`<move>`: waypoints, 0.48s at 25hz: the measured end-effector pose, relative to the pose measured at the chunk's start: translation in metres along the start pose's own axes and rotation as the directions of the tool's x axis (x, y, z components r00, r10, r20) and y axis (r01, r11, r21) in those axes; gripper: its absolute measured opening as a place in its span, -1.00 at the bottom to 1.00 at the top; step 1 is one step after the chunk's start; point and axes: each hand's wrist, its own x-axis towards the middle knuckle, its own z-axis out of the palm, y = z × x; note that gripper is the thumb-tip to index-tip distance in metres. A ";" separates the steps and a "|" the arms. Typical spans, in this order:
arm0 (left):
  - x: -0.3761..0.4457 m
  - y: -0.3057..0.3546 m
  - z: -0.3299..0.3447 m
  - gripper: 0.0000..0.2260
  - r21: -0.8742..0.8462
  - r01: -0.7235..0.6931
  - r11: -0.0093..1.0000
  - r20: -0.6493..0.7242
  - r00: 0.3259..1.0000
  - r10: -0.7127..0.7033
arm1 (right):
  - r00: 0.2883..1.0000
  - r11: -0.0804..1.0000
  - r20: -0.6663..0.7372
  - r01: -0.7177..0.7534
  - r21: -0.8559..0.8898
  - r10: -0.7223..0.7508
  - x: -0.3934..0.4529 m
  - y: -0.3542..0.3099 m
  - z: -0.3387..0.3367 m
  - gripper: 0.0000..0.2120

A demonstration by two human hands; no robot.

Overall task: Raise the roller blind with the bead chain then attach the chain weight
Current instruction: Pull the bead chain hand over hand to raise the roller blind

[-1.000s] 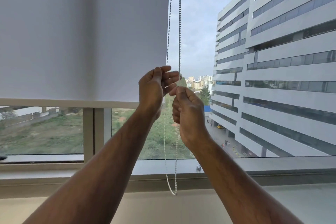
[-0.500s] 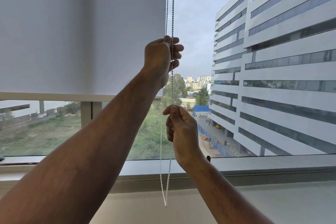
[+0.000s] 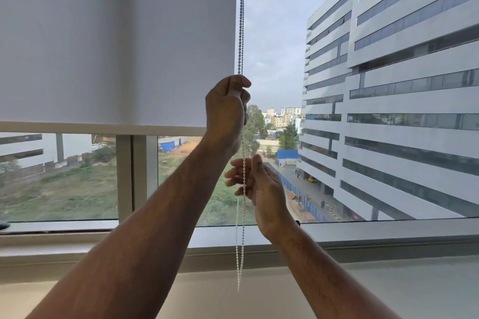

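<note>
The left hand (image 3: 228,109) grips the bead chain (image 3: 241,21) high, at twelve o'clock of the open-fingered right hand (image 3: 255,181), likely to haul the half-lowered roller blind (image 3: 116,41) upward; no chain weight shows.

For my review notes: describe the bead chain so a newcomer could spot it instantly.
Find the white roller blind covering the window's upper left. Along its right edge hangs the bead chain, a thin double strand, gripped by the left hand.
</note>
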 end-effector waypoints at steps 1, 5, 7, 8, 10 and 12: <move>-0.007 -0.005 -0.002 -0.74 -0.002 -0.001 1.000 0.004 1.000 0.001 | 1.000 1.000 -0.023 -0.005 0.010 0.005 0.005 -0.005 0.000 -0.56; -0.035 -0.023 -0.009 -0.71 0.029 -0.041 0.999 0.005 0.999 0.041 | 0.997 0.997 -0.051 0.054 0.057 -0.051 0.037 -0.045 0.005 -0.61; -0.046 -0.030 -0.012 -0.70 0.023 -0.055 0.998 -0.007 0.998 0.056 | 0.996 0.992 -0.029 0.092 0.085 -0.090 0.058 -0.071 0.010 -0.60; -0.050 -0.033 -0.013 -0.69 0.016 -0.060 0.998 -0.014 0.998 0.060 | 0.995 0.990 -0.011 0.101 0.095 -0.100 0.069 -0.084 0.014 -0.60; -0.056 -0.040 -0.015 -0.71 0.022 -0.070 0.997 -0.027 0.997 0.071 | 0.994 0.990 0.019 0.102 0.094 -0.104 0.089 -0.106 0.023 -0.62; -0.063 -0.047 -0.018 -0.72 0.038 -0.074 0.996 -0.031 0.997 0.076 | 0.995 0.992 0.030 0.088 0.085 -0.090 0.105 -0.122 0.033 -0.68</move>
